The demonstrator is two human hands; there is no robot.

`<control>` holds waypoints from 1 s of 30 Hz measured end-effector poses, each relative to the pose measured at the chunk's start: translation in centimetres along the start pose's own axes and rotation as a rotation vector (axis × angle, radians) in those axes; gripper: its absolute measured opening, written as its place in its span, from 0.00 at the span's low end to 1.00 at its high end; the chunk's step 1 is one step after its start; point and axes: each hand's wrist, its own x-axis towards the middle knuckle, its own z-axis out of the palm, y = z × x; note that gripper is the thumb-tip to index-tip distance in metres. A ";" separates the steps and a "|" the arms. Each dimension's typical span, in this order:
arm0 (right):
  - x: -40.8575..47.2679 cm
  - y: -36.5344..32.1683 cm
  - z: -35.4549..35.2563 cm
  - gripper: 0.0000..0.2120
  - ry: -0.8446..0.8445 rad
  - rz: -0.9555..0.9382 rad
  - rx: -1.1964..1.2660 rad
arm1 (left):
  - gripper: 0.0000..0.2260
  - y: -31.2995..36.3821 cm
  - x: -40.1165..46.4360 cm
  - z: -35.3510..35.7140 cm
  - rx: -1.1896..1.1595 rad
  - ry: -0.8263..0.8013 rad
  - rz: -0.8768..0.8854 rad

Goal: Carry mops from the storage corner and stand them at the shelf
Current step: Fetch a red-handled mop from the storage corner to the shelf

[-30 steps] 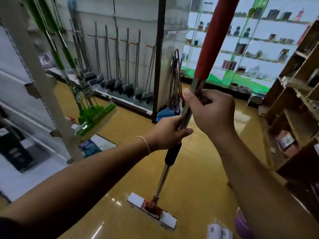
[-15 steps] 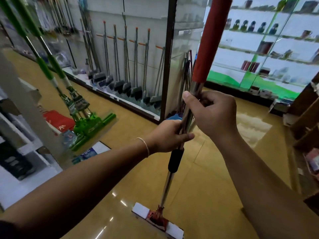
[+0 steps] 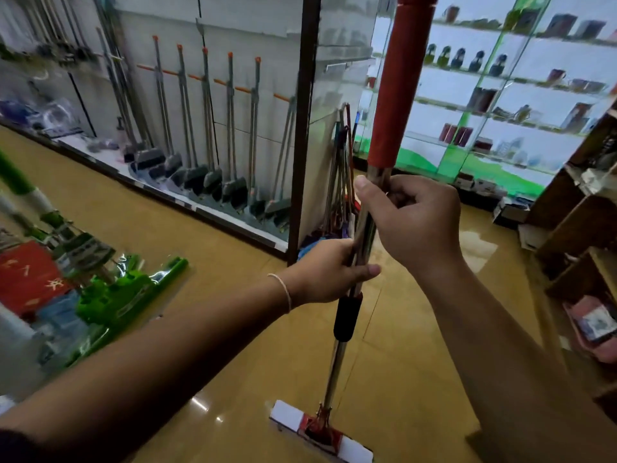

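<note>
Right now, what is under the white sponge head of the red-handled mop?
The white sponge head has only glossy yellow floor tiles around and below it. Whether it touches them cannot be told. Both the left hand and right hand grip its steel shaft.

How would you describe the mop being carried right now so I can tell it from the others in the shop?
Start at the tan tiled floor in the aisle's middle: both hands grip one mop upright there, left hand below right hand. Unlike the green mops at the left, it has a red foam grip, a chrome pole with a black sleeve, and a white sponge head.
</note>
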 end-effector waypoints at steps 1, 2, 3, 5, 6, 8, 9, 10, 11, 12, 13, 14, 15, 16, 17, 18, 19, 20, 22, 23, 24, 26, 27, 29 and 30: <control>1.1 0.3 0.7 0.19 0.003 -0.002 -0.007 | 0.11 -0.3 1.1 -0.8 -0.008 -0.010 0.003; 2.2 0.6 1.4 0.20 0.009 -0.007 -0.015 | 0.11 -0.5 2.1 -1.7 -0.021 -0.025 0.002; 3.3 0.8 2.1 0.20 0.022 -0.016 -0.023 | 0.12 -0.7 3.1 -2.7 -0.036 -0.045 0.001; 5.3 1.3 3.4 0.22 0.052 -0.029 -0.032 | 0.14 -1.0 5.0 -4.6 -0.049 -0.083 0.010; 6.2 1.6 4.1 0.23 0.061 -0.032 -0.035 | 0.14 -1.3 6.0 -5.4 -0.047 -0.095 0.018; 7.8 2.1 5.2 0.22 0.057 -0.046 -0.038 | 0.15 -1.9 7.7 -6.7 -0.052 -0.109 0.021; 8.5 2.5 5.8 0.22 0.053 -0.052 -0.035 | 0.15 -2.3 8.5 -7.3 -0.064 -0.112 0.015; 9.3 2.9 6.4 0.21 0.052 -0.057 -0.027 | 0.15 -2.7 9.4 -7.9 -0.071 -0.112 0.008; 10.0 3.4 6.9 0.21 0.056 -0.062 -0.017 | 0.16 -3.2 10.2 -8.4 -0.069 -0.110 0.003; 10.8 3.8 7.5 0.22 0.062 -0.067 -0.008 | 0.16 -3.6 11.1 -9.0 -0.063 -0.108 0.002; 11.7 4.3 8.1 0.22 0.067 -0.070 0.001 | 0.16 -4.0 11.9 -9.5 -0.062 -0.107 0.004; 12.5 4.7 8.8 0.22 0.070 -0.071 0.009 | 0.16 -4.5 12.9 -10.0 -0.065 -0.102 0.003; 13.4 5.2 9.4 0.22 0.074 -0.070 0.018 | 0.16 -5.0 13.8 -10.5 -0.072 -0.089 -0.001; 14.2 5.8 10.1 0.22 0.077 -0.068 0.029 | 0.16 -5.6 14.8 -10.9 -0.081 -0.071 -0.009; 15.1 6.4 10.8 0.21 0.078 -0.065 0.044 | 0.15 -6.2 15.7 -11.3 -0.091 -0.056 -0.015; 15.9 7.2 11.6 0.21 0.077 -0.063 0.061 | 0.14 -6.8 16.6 -11.6 -0.102 -0.048 -0.024; 16.8 7.9 12.5 0.20 0.072 -0.061 0.079 | 0.13 -7.4 17.6 -12.0 -0.112 -0.043 -0.030; 17.7 8.7 13.4 0.20 0.069 -0.059 0.099 | 0.11 -8.0 18.6 -12.5 -0.114 -0.035 -0.035; 19.8 10.5 15.5 0.20 0.063 -0.057 0.135 | 0.10 -9.3 20.8 -13.6 -0.104 -0.001 -0.053; 20.9 11.4 16.6 0.21 0.054 -0.060 0.152 | 0.10 -10.0 21.9 -14.2 -0.099 0.018 -0.066; 22.0 12.2 17.8 0.20 0.044 -0.063 0.169 | 0.09 -10.7 23.2 -14.9 -0.098 0.031 -0.081; 24.6 13.9 20.1 0.19 0.012 -0.070 0.202 | 0.08 -12.2 25.8 -16.5 -0.087 0.045 -0.112; 26.0 14.6 21.3 0.18 -0.011 -0.074 0.214 | 0.06 -12.9 27.1 -17.4 -0.082 0.054 -0.133; 28.8 15.9 23.7 0.18 -0.059 -0.078 0.229 | 0.04 -14.3 29.4 -19.2 -0.073 0.083 -0.170; 30.2 16.5 24.8 0.17 -0.083 -0.087 0.233 | 0.04 -15.0 30.5 -20.1 -0.072 0.100 -0.186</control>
